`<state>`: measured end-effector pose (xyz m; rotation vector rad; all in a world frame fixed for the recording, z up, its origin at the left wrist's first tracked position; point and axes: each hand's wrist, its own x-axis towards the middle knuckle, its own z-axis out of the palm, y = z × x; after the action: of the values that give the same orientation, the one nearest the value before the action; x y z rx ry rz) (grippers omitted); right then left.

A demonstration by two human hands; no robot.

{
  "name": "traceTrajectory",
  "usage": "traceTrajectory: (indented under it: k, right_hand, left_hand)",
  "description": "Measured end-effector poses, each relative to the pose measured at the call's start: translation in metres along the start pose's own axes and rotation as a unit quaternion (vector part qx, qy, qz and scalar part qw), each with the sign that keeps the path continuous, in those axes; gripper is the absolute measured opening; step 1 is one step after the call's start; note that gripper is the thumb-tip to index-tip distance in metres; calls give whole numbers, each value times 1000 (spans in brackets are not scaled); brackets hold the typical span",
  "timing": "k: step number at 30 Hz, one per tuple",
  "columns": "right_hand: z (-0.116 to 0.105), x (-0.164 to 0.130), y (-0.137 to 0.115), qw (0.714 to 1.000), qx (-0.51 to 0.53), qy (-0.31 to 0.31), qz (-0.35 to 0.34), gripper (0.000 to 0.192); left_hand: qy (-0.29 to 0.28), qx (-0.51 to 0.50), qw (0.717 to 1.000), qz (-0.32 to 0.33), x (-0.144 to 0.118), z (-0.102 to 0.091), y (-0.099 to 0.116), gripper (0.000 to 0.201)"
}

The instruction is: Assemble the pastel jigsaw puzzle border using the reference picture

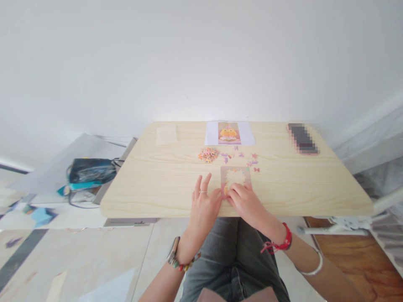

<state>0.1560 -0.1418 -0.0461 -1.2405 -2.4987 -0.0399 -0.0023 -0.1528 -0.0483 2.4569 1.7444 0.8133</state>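
A partly assembled jigsaw puzzle (223, 173) lies near the table's front edge, its border joined around an open middle. My left hand (204, 207) is at its lower left corner, fingers raised and spread, the thumb against the corner. Over the lower edge, my right hand (247, 203) has its fingers bent together on the puzzle; whatever is under the fingertips is hidden. Loose puzzle pieces (241, 154) are scattered just beyond the puzzle, and a heap of puzzle pieces (208, 155) sits to their left. Behind them is a printed sheet (211, 133) with a picture of a yellow figure.
The pale wooden table (302, 184) stands against a white wall. At its back right is a phone (302, 138), blurred by pixels; at the back left, a pale flat packet (166, 135). Left of the table, a dark bag (92, 170) rests on a lower surface.
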Motion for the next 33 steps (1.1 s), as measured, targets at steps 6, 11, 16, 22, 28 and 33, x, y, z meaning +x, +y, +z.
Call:
traceTrajectory:
  k: [6,11,16,22,28,33]
  right_hand:
    - [-2,0,-2,1000,18,-2,6,16]
    - [-7,-6,18,997,56,17,46,9]
    - [-14,-15,62,994,51,11,96,39]
    - [-19,-14,82,994,50,-56,83,43]
    - [-20,-11,80,993,50,-70,86,39]
    - [-18,-12,80,992,52,-69,90,39]
  left_hand:
    - [-8,9,1000,5,6,2,1,23]
    - [-9,8,1000,0,6,3,0,23]
    - [-21,25,999,-6,9,5,-1,31]
    - [-62,92,993,-24,21,8,2,44]
    - [-70,107,991,-32,23,8,6,37]
    - [-72,106,991,-41,23,11,5,36]
